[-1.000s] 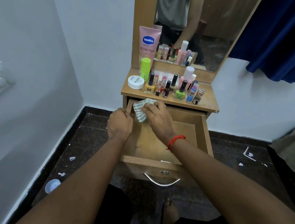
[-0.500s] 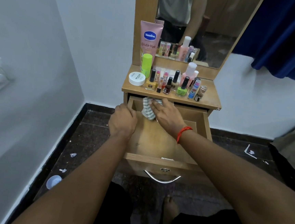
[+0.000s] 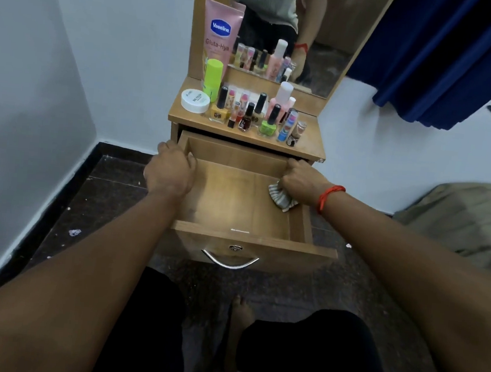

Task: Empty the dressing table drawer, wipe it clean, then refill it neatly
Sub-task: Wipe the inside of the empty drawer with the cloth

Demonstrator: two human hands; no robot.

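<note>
Head view: the drawer [image 3: 251, 239] stands pulled out and emptied, between the two hands; the left hand [image 3: 171, 169] curls over its left wall, bracing it; the right hand [image 3: 302, 180] is fisted round a striped cloth [image 3: 280, 196] against the right wall. The cloth looks soft and light, best bunched in the palm; the bottles [image 3: 247, 116] on the tabletop [image 3: 307, 143] beyond the hands look tippy, likely glass; take each by its body.

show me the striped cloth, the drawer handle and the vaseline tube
striped cloth [image 3: 280, 197], head view, on its bunched striped folds
drawer handle [image 3: 229, 264], head view, on the low middle of the metal curve
Vaseline tube [image 3: 219, 45], head view, on the pink body under the logo
</note>
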